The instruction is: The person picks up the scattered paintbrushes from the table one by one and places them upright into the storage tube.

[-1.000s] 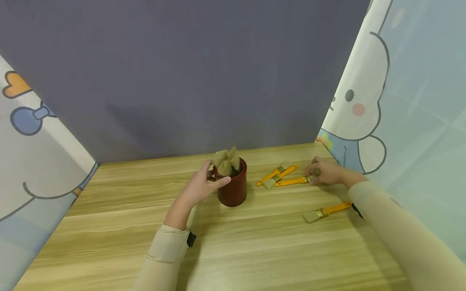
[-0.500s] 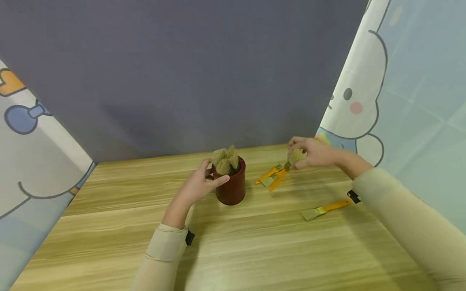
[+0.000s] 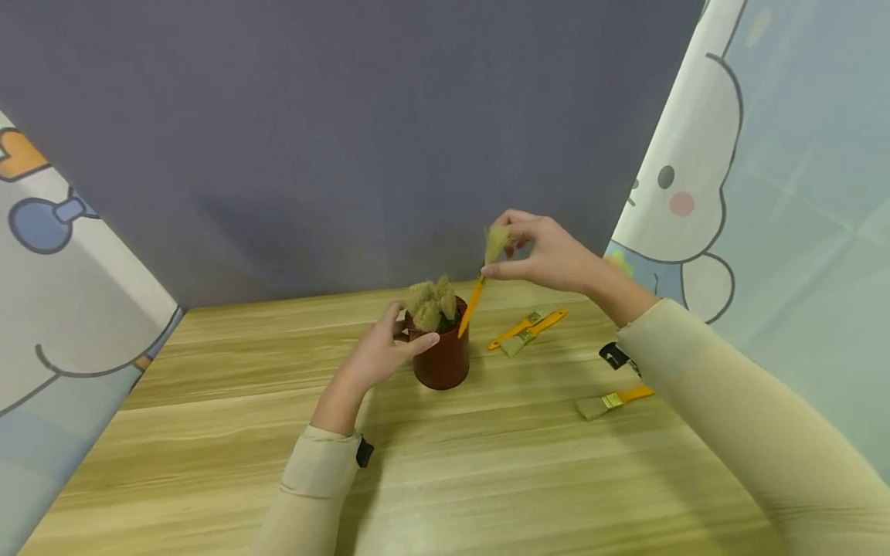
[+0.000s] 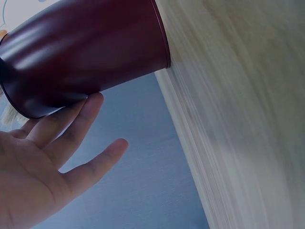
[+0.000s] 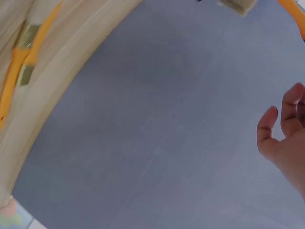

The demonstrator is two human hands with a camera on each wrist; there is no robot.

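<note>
Our left hand (image 3: 378, 357) rests against the side of the dark red cup (image 3: 443, 357), fingers fairly straight and spread along its wall, with the thumb near the rim; the left wrist view shows those fingers (image 4: 71, 125) lying on the cup (image 4: 86, 52) rather than wrapped round it. The cup stands upright near the middle of the far edge of the wooden table (image 3: 431, 463) and already holds several brushes with their bristles up.

Our right hand (image 3: 549, 255) pinches a yellow-handled brush (image 3: 480, 286) by its bristle end, thumb and fingertips closed on it. The brush hangs tilted in the air, its handle tip just at the cup's rim on the right side.

Two more brushes (image 3: 527, 330) lie crossed on the table to the right of the cup, and another brush (image 3: 612, 401) lies nearer the right edge.

The risks we see: the handle tip could catch on the rim or on the crowded bristles inside and slide off outside the cup. Since the left hand only leans on the cup, a sideways knock from the brush might tip or shift it. A pinch on soft bristles may also let the brush swing or slip.
</note>
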